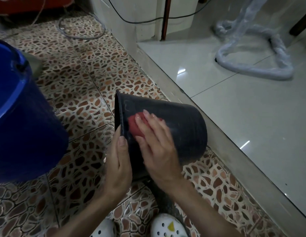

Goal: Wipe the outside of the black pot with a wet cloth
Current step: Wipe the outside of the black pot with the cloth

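The black pot (181,127) lies tipped on its side above the patterned floor, its open rim facing left and its base pointing right. My left hand (117,161) grips the pot at the rim, thumb along the edge. My right hand (155,142) lies flat on the pot's upper side wall and presses a red cloth (135,124) against it, close to the rim. Most of the cloth is hidden under my fingers. My right hand looks slightly blurred.
A big blue bucket (20,120) stands close on the left. A raised step (200,120) runs diagonally on the right up to glossy pale tiles, where a plastic-wrapped hose (254,65) lies. Cables trail at the back. My white clogs (167,226) show at the bottom.
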Tool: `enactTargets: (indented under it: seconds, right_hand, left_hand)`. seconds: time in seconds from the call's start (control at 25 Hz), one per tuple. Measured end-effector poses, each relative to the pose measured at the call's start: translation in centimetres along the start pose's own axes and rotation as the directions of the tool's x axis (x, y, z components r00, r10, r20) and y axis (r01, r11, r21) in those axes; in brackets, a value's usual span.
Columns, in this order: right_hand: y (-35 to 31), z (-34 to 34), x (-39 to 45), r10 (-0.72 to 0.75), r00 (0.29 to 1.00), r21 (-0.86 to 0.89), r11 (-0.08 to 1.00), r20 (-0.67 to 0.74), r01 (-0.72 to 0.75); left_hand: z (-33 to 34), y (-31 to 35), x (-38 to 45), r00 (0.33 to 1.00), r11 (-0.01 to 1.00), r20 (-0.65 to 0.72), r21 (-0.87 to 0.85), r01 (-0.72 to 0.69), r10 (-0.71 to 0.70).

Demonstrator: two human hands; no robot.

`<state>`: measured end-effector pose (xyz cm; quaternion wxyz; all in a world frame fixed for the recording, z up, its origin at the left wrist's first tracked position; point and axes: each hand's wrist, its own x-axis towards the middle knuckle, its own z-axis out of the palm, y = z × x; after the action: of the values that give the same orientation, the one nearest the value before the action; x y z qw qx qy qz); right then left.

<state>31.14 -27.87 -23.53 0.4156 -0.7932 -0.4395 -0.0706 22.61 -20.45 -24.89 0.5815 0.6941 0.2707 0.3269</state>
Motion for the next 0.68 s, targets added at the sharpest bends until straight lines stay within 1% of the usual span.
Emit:
enactTargets:
  seconds: [0.04, 0.16, 0.2, 0.28, 0.36, 0.44, 0.52, 0.56, 0.6, 0.64, 0.68]
  right_hand:
    - [-0.1, 0.6, 0.5, -0.033, 0.999, -0.028, 0.999, 0.043, 0.034]
    - [0.8, 0.7, 4.0, 0.098, 0.991, -0.136, 0.987, 0.091, -0.085]
    - [1.6, 0.4, 4.8, 0.141, 0.986, -0.171, 0.977, 0.088, -0.124]
    - [4.2, -0.7, 5.2, 0.24, 0.969, -0.208, 0.952, 0.053, -0.224]
    - [7.5, -2.3, 4.8, 0.352, 0.936, -0.223, 0.912, -0.003, -0.344]
    - [10.7, -3.9, 4.0, 0.447, 0.892, -0.17, 0.876, -0.063, -0.451]
    - [11.7, -5.1, 3.3, 0.5, 0.849, -0.055, 0.856, -0.17, -0.514]
    - [11.3, -5.2, 2.9, 0.511, 0.824, 0.013, 0.851, -0.243, -0.524]
    - [10.1, -5.1, 2.4, 0.498, 0.813, 0.075, 0.863, -0.301, -0.5]
    - [8.3, -4.6, 1.8, 0.443, 0.836, 0.113, 0.895, -0.323, -0.43]
    - [6.3, -3.8, 1.1, 0.341, 0.893, 0.128, 0.94, -0.292, -0.317]
  left_hand:
    - [-0.2, -0.3, -0.5, 1.0, 1.0, 0.009, 0.011, -0.01, 0.009]
    - [-1.1, -1.0, -2.5, 0.998, 1.0, 0.07, 0.012, -0.004, 0.003]
    - [-1.3, -1.2, -3.1, 0.997, 0.999, 0.079, 0.047, 0.0, -0.004]
    - [-1.9, -1.6, -3.5, 0.995, 0.994, 0.095, 0.113, 0.008, -0.018]
    - [-2.3, -2.3, -3.3, 0.993, 0.993, 0.114, 0.116, 0.025, -0.038]
    - [-2.5, -3.0, -3.3, 0.986, 0.993, 0.163, 0.114, 0.023, -0.041]
    - [-2.7, -3.4, -3.7, 0.966, 0.993, 0.257, 0.12, 0.008, -0.039]
    - [-2.8, -3.2, -3.8, 0.95, 0.994, 0.306, 0.11, 0.025, -0.058]
    - [-2.8, -2.6, -3.7, 0.937, 0.995, 0.335, 0.073, 0.073, -0.093]
    - [-2.8, -1.7, -3.0, 0.934, 0.991, 0.332, 0.008, 0.134, -0.129]
    - [-2.4, -0.4, -1.8, 0.947, 0.984, 0.283, -0.053, 0.172, -0.151]
